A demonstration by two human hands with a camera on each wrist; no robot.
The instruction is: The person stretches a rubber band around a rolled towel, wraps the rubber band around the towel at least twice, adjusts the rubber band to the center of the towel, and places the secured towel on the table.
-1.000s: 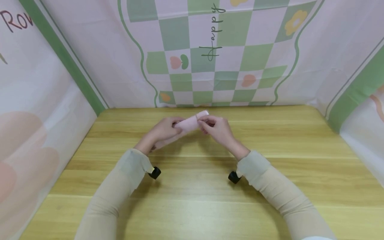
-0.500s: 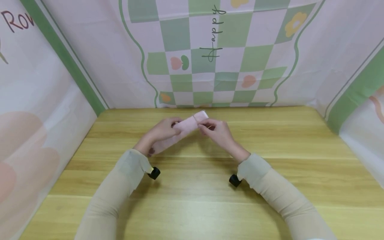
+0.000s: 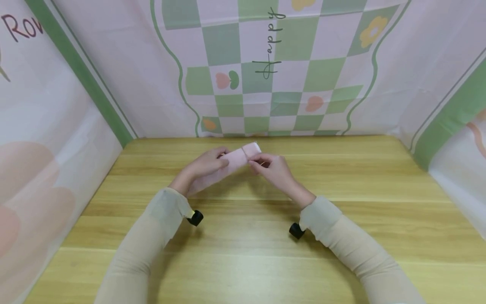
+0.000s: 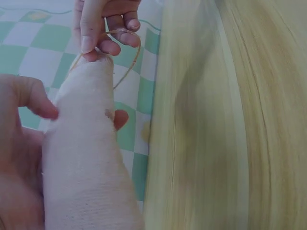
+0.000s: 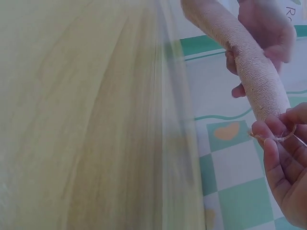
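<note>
A pale pink rolled towel [image 3: 236, 159] is held slantwise over the table, its upper end pointing to the back right. My left hand [image 3: 205, 164] grips it around the middle, with the thumb on top and fingertips showing past the far side in the left wrist view. Near the upper end a thin tan band [image 3: 244, 151] crosses the roll. My right hand [image 3: 277, 171] pinches this band between thumb and fingers at that end. In the left wrist view, a slack loop of the band [image 4: 135, 62] arcs out beside the right fingers. A small brown mark shows on the towel's side [image 5: 261, 81].
The wooden table [image 3: 243, 253] spreads beneath both forearms. A printed green-and-white checked cloth [image 3: 292, 67] hangs behind it, with more cloth [image 3: 57, 169] at the left side. Black wrist cameras [image 3: 195, 218] jut out below both cuffs.
The towel's upper end has shifted slightly left and down, and the roll has turned so its brown mark left the head view. The right hand has moved slightly down, still pinching at the band.
</note>
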